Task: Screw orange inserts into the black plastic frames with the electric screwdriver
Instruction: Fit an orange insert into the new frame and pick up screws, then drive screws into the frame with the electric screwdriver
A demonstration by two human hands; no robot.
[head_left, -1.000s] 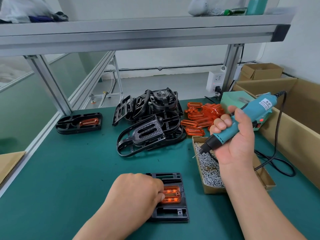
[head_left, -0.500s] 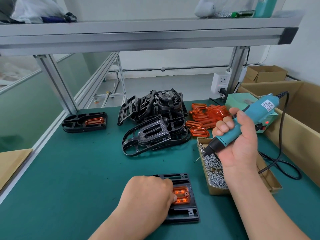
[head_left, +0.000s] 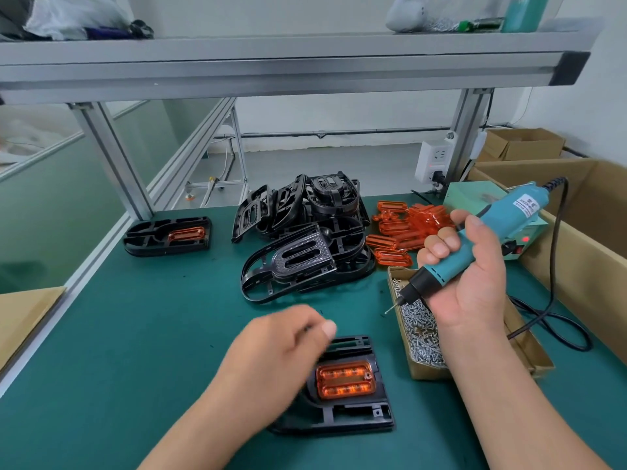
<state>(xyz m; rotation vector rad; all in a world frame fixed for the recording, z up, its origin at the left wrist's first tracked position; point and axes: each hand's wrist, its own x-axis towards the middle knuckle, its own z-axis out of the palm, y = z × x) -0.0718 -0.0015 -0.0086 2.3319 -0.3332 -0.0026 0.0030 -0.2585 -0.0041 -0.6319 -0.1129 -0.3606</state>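
The right hand (head_left: 475, 283) is gripping the teal electric screwdriver (head_left: 509, 218) with its fingers wrapped round the barrel. It is holding the tool tilted in the air, so that the bit is pointing down and to the left by the left rim of the cardboard box of screws (head_left: 428, 369). The left hand (head_left: 271, 361) is hovering, blurred, over the left part of the black frame (head_left: 359, 415). Its fingers are looking loosely curled, but the blur is making it impossible to tell whether they are pinching anything. That frame is lying flat on the green mat (head_left: 135, 334) close in front of the person, just left of the screw box, and an orange insert (head_left: 344, 381) is sitting in its middle recess. Farther back, a pile of black frames (head_left: 305, 245) is resting mid-mat, with a heap of loose orange inserts (head_left: 407, 225) touching its right side. Another frame with an insert (head_left: 166, 234) is lying well apart at the far left. The screwdriver's black cord (head_left: 556, 266) is looping over the mat at the right, beside a large cardboard carton (head_left: 593, 266).
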